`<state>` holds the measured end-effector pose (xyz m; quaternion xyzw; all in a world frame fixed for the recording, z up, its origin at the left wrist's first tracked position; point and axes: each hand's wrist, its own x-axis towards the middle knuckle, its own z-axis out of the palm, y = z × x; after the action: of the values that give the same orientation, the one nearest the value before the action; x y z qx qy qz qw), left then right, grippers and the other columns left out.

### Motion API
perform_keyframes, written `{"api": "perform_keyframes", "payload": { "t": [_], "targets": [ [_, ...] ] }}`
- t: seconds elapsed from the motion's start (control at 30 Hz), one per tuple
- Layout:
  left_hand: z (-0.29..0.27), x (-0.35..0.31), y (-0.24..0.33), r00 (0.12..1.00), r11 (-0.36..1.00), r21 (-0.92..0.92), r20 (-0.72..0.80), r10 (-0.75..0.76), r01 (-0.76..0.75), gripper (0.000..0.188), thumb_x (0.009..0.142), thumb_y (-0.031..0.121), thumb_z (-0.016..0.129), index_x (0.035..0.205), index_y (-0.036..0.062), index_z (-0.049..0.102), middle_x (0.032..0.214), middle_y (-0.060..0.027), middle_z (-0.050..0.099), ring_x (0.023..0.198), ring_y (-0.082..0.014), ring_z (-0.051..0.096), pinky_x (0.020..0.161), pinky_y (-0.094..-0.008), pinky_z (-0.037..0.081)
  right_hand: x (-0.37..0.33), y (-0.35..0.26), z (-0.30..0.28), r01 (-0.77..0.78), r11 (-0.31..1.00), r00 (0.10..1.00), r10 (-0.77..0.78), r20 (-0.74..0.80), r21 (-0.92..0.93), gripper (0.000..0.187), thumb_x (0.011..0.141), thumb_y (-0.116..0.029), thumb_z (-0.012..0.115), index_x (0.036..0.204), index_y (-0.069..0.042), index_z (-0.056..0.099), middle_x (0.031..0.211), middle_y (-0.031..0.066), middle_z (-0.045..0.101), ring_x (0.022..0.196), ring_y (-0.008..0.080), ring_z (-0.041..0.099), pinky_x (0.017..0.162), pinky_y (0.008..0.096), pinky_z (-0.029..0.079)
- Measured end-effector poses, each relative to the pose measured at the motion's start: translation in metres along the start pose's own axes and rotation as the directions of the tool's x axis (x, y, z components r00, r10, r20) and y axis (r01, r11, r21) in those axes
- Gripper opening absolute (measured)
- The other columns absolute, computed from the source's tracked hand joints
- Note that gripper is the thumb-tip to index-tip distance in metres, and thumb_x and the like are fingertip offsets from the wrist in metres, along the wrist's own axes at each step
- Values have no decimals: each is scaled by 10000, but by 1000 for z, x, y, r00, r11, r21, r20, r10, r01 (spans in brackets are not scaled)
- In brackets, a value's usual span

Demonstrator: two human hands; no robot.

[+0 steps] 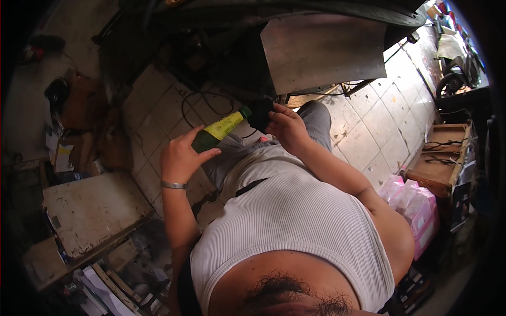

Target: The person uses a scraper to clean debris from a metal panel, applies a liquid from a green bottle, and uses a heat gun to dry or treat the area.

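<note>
My left hand [182, 158] is wrapped round the base of a green bottle [221, 127] with a yellow-green label and a dark green cap. The bottle lies tilted, its capped neck pointing up and to the right. Against the cap rests a black piece of cloth or soft sheet [260, 115], which my right hand [286, 126] pinches by its right edge. What the cloth covers beyond the cap is hidden. Both hands are held above my lap, in front of my grey trousers.
Ahead stands a dark machine frame with a metal sheet [324, 52] on it. A black cable [197, 95] loops over the tiled floor [379, 124]. On the left is a worn board [97, 210]; on the right, a wooden drawer [440, 152] and pink packages [414, 210].
</note>
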<state>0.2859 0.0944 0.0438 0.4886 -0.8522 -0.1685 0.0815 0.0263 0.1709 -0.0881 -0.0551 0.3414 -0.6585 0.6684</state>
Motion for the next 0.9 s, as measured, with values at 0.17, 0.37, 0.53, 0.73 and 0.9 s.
{"api": "perform_keyframes", "payload": {
  "t": [0.17,0.37,0.53,0.73,0.9],
  "targets": [
    [7,-4,-4,1000,1000,-4,-11,3,-4,683,609,509,874,1139,113,704,909,-161,720,847,-333,706,735,-399,560,2,-5,8,58,997,997,-57,-47,40,281,946,-26,548,1227,-38,559,973,37,642,718,116,600,656,291,528],
    [25,-7,-8,999,999,-41,-18,27,-28,727,628,551,848,1188,120,677,940,-150,725,849,-326,709,735,-402,565,0,1,11,-8,999,998,6,56,34,266,959,-28,504,1212,-48,585,1010,51,660,809,165,648,719,316,535],
    [68,-11,-18,990,944,-328,-139,-32,-15,710,678,530,843,1193,78,659,974,-162,716,904,-344,703,759,-394,562,-1,-13,20,11,992,994,3,-108,129,317,944,-48,517,1261,-52,522,1072,70,628,826,212,637,741,405,527],
    [147,-29,-39,959,389,-918,-176,-224,-78,558,881,415,728,1200,-17,577,1020,-95,692,942,-216,681,803,-337,538,60,-119,-13,542,818,840,-529,-116,191,260,918,-4,514,1166,-60,565,1066,97,644,947,235,644,795,334,543],
    [196,-46,-60,955,225,-974,-84,-283,-19,542,967,392,601,1291,-30,498,1124,-127,636,923,-222,642,748,-339,528,94,-191,14,850,526,518,-818,-250,39,391,917,45,494,1303,-10,518,1220,150,598,1099,283,601,953,387,505]
  ]
}}
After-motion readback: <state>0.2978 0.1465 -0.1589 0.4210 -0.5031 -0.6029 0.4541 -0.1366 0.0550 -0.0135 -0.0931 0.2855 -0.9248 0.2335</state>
